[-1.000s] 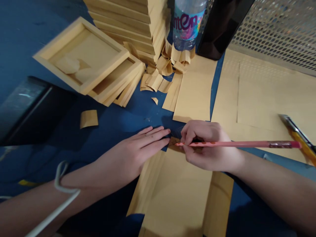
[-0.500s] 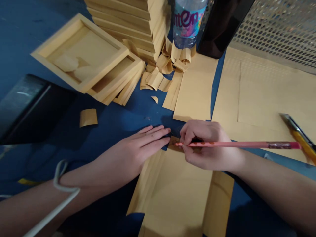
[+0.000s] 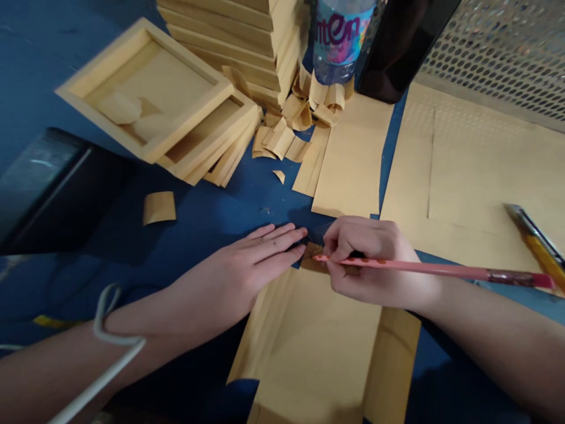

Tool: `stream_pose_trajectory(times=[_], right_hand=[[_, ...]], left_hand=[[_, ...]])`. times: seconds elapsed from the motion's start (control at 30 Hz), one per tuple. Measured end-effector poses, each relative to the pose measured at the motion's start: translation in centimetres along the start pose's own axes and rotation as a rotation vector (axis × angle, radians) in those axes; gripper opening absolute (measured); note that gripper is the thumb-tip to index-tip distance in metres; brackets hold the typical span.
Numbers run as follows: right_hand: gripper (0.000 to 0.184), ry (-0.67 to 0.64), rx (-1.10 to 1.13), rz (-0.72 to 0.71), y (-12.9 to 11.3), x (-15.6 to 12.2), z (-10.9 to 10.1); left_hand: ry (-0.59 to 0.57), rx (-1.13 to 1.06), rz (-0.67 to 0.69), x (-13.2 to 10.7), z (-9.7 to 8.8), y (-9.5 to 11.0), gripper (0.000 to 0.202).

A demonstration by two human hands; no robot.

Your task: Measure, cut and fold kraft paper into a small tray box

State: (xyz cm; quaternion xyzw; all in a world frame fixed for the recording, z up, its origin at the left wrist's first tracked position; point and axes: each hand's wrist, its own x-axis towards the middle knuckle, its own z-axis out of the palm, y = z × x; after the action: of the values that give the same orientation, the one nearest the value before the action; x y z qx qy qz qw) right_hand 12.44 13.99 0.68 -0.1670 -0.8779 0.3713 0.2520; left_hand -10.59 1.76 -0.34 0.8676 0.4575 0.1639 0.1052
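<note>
My right hand (image 3: pixel 368 259) grips a pink pencil (image 3: pixel 441 269) with a dark band and a red end. Its tip points left onto a small dark brown paper piece (image 3: pixel 312 254). Stretched flat, my left hand (image 3: pixel 260 256) has its fingertips at that piece's left edge and holds nothing. Below both hands lies a tan sheet of card (image 3: pixel 324 347) with folded-looking strips along its left side. A curved tan flap (image 3: pixel 392 359) shows at its right side. A clear ruler-like edge shows faintly beside my right fingers.
Shallow tan box trays (image 3: pixel 154 94) lean at the upper left beside a tall stack of card boxes (image 3: pixel 220 29). Curled paper scraps (image 3: pixel 280 138) lie near a water bottle (image 3: pixel 342 44) and a dark phone (image 3: pixel 404 47). A cutter (image 3: pixel 536 241) rests on large tan sheets (image 3: pixel 481 159) at right.
The pencil's red end has dipped slightly downward and to the right, its tip staying near the same spot. My left hand has hardly moved.
</note>
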Motion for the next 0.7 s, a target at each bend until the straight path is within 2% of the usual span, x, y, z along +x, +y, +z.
stream_pose_trajectory(times=[0.27,0.47,0.57,0.7], right_hand=[[0.024,-0.026,-0.016,-0.019,-0.4,0.1,0.1],[0.025,-0.058,-0.005,-0.107,-0.7,0.1,0.6],[0.024,-0.025,0.031,-0.072,-0.7,0.1,0.4],[0.022,0.044,0.199,0.029,-0.4,0.3,-0.5]], left_hand=[[-0.014,0.068,0.009,-0.3,0.2,0.3,0.049],[-0.008,0.047,0.004,-0.4,0.4,0.2,0.048],[0.001,0.023,0.012,-0.3,0.3,0.1,0.047],[0.01,0.034,0.0,-0.2,0.1,0.1,0.046]])
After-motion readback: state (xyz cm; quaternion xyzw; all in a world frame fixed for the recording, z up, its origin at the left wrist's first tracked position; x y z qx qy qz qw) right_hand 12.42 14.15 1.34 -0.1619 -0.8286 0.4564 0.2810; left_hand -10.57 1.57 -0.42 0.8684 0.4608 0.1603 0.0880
